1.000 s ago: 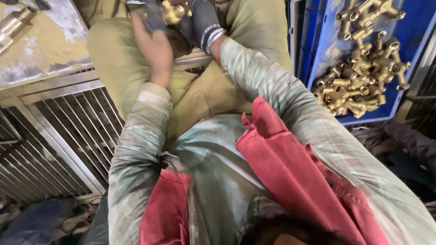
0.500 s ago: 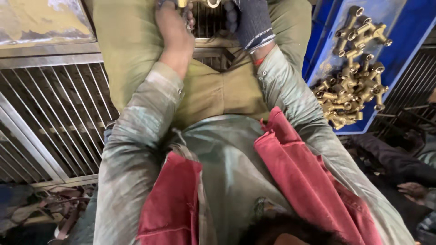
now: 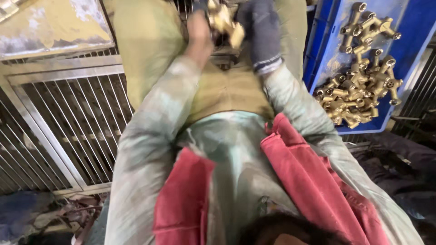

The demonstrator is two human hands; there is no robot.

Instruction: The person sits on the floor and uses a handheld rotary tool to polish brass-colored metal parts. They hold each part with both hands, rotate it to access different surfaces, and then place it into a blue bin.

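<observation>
A brass fitting (image 3: 223, 22) sits above the person's lap, gripped between the bare left hand (image 3: 199, 28) and the gloved right hand (image 3: 260, 28). Working it well likely means a firm two-handed hold over the knees. More brass fittings (image 3: 363, 86) lie in the blue crate (image 3: 318, 54) to the right.

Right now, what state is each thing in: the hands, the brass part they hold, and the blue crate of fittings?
Left hand: bare, fingers closed on the part.
Right hand: in a dark knit glove, gripping the same part.
Brass fitting: held up between both hands, blurred.
Blue plastic crate: open, tilted, partly filled.
Pile of brass fittings: loose, heaped at the crate's lower end.
</observation>
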